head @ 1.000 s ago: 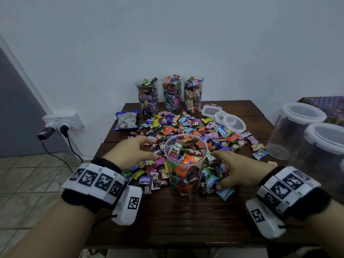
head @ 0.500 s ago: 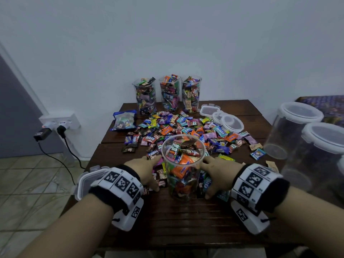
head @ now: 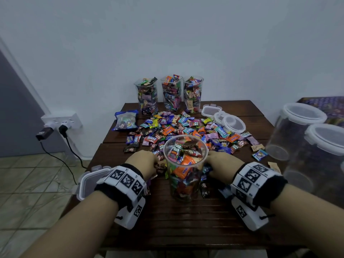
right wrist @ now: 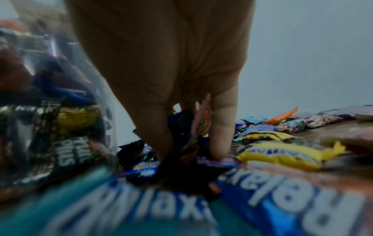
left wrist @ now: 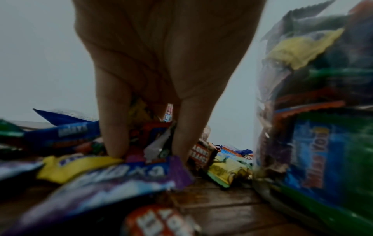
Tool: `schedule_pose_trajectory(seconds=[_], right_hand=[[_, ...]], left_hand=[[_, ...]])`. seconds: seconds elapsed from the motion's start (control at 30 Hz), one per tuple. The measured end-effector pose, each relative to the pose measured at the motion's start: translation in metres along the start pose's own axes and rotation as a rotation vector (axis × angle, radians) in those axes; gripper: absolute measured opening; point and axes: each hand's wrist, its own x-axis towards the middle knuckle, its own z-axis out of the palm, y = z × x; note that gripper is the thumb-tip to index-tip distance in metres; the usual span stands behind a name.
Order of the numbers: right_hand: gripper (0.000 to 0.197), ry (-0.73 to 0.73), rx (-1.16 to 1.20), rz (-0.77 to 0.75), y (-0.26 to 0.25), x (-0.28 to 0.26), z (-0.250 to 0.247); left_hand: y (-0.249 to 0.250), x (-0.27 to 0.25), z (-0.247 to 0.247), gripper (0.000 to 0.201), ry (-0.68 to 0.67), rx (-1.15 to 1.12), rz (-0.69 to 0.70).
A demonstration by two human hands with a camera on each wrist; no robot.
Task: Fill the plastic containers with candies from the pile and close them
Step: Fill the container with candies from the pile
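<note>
Dark wooden table (head: 186, 218): left hand (head: 143, 163) and right hand (head: 222, 165) each clutching candies (head: 188, 131) beside the container (head: 185, 164).

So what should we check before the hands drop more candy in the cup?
1. Left hand holds candy: ok, fingers curled round wrappers.
2. Right hand holds candy: ok, wrappers between its fingers.
3. Cup upright: ok.
4. Cup has room: not ok, candy reaches near the rim.
5. Lid within reach: ok, beside the left wrist.
6. Lid fits this cup: cannot tell.
</note>
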Motion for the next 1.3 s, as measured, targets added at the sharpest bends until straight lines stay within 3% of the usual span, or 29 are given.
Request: schedule_pose_trajectory(seconds=[0.37,0.57,0.7,0.87,1.0,1.13,1.3], right_hand=[[0.034,0.115,0.124,0.069,0.017,-0.005,-0.012],[0.040,0.169,0.235,0.147,0.021,-0.016,-0.028],[0.024,0.281,0.341,0.144,0.022,-0.024,-0.043],[0.004,0.502,0.415,0.063,0.011,-0.041,-0.076],[0.012,0.631,0.496,-0.025,-0.002,-0.053,-0.097],[0.020,0.687,0.552,-0.131,-0.017,-0.062,-0.107],[0.023,0.646,0.568,-0.225,-0.036,-0.068,-0.103]], left_hand=[[-0.013,0.003,0.003,0.020,0.161,-0.161,0.003],[-0.013,-0.003,-0.004,0.020,0.275,-0.274,0.015],[-0.012,-0.009,-0.014,0.026,0.375,-0.383,0.006],[-0.004,-0.023,-0.028,0.026,0.470,-0.462,0.060],[0.000,-0.032,-0.040,0.019,0.546,-0.529,0.105],[0.002,-0.035,-0.046,0.019,0.602,-0.612,0.110],[0.004,-0.035,-0.045,0.028,0.651,-0.706,0.114]])
